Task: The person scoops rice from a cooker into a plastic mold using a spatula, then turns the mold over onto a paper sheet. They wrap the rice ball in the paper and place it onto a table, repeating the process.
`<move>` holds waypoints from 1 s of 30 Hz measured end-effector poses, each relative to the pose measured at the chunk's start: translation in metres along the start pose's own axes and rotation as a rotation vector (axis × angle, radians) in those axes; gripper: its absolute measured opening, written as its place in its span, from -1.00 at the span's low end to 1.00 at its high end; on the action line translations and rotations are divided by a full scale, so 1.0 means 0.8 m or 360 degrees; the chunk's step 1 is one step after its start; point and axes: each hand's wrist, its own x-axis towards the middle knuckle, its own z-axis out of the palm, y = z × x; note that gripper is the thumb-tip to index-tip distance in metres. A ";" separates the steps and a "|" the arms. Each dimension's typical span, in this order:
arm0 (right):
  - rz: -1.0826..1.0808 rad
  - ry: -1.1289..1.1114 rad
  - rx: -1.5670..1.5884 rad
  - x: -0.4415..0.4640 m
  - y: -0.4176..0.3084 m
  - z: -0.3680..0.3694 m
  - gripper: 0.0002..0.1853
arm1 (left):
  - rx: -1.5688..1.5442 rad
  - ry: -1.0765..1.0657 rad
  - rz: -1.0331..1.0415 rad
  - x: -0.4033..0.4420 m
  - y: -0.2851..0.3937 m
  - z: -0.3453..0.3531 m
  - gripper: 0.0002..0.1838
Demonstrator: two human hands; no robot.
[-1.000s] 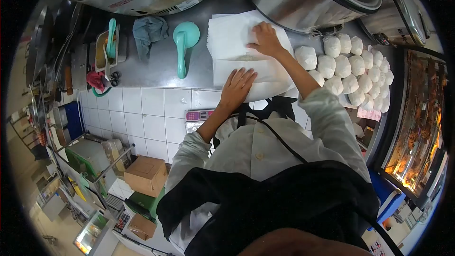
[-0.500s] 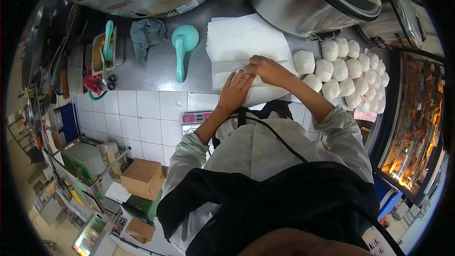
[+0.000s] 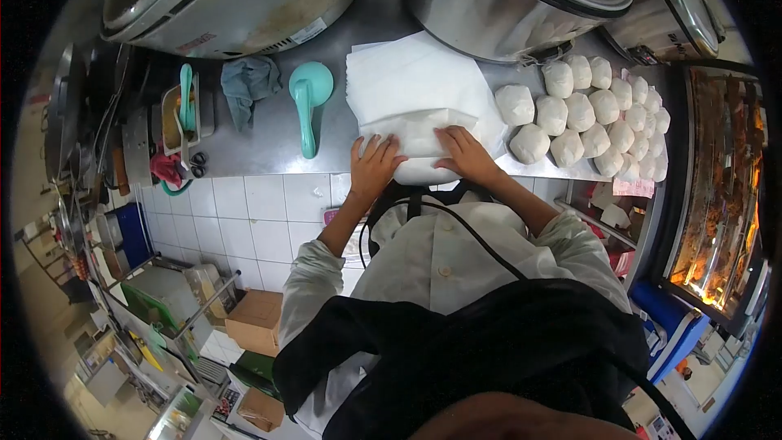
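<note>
A stack of white paper sheets (image 3: pixel 411 77) lies on the steel counter. At its near part a sheet is folded over into a flat packet (image 3: pixel 419 132), and what is inside is hidden. On the packet's left side rests my left hand (image 3: pixel 375 165), thumb and fingers apart. My right hand (image 3: pixel 468 153) touches the right side, its fingers also apart. White wrapped bundles (image 3: pixel 551 115) sit in rows to the right of the paper. To the left lies a turquoise scoop (image 3: pixel 308 106).
Large steel cookers (image 3: pixel 521 12) stand behind the paper. Further left are a grey-blue cloth (image 3: pixel 247 90), a container with a turquoise-handled utensil (image 3: pixel 173 126), a red cloth (image 3: pixel 166 169) and black scissors (image 3: pixel 197 165). A lit glass cabinet (image 3: pixel 713 195) stands at the right.
My right hand has come down from the top of the stack, met my left hand at the fold, then moved apart to the right. The near sheet is now folded over.
</note>
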 end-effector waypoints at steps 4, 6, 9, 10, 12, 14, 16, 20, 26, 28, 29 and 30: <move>-0.0097 0.0158 0.0036 -0.019 0.039 0.020 -0.68 | -0.0009 0.0031 0.0144 -0.015 -0.031 0.022 -0.70; 0.0073 0.0065 0.0190 -0.009 0.045 0.014 -0.73 | -0.0078 0.0030 0.0177 -0.005 -0.038 0.019 -0.74; 0.0484 -0.0107 0.0465 0.015 0.052 0.013 -0.74 | -0.0414 -0.0362 -0.0069 0.024 -0.045 0.005 -0.72; 0.0720 -0.0206 0.0586 0.026 0.055 0.014 -0.70 | -0.0510 -0.0705 -0.0364 0.042 -0.044 -0.005 -0.68; 0.0678 0.0020 0.0309 0.043 0.062 0.026 -0.66 | -0.0589 -0.1057 -0.0616 0.059 -0.045 -0.006 -0.64; 0.0643 0.0236 0.0005 0.059 0.067 0.026 -0.62 | -0.0259 -0.0627 -0.0671 0.065 -0.048 0.010 -0.55; 0.0262 -0.0061 -0.0526 0.081 0.065 0.016 -0.50 | -0.0241 -0.0388 -0.0567 0.081 -0.043 -0.004 -0.53; 0.0463 -0.0655 -0.0465 0.098 0.056 0.043 -0.86 | -0.0198 -0.0654 -0.0025 0.079 -0.038 -0.004 -0.78; 0.0285 0.0156 -0.0514 0.032 -0.002 0.037 -0.86 | -0.0240 -0.0353 0.0143 0.023 -0.019 0.015 -0.86; 0.0398 0.0585 -0.0486 0.016 -0.014 0.064 -0.77 | -0.0180 -0.0160 0.0243 0.006 -0.016 0.030 -0.77; 0.0544 0.0693 -0.0313 0.017 -0.023 0.069 -0.72 | -0.0251 -0.0251 0.0166 0.002 -0.009 0.027 -0.72; 0.0690 0.0798 -0.0135 0.021 -0.032 0.069 -0.68 | -0.0277 -0.0250 0.0192 0.006 -0.001 0.025 -0.72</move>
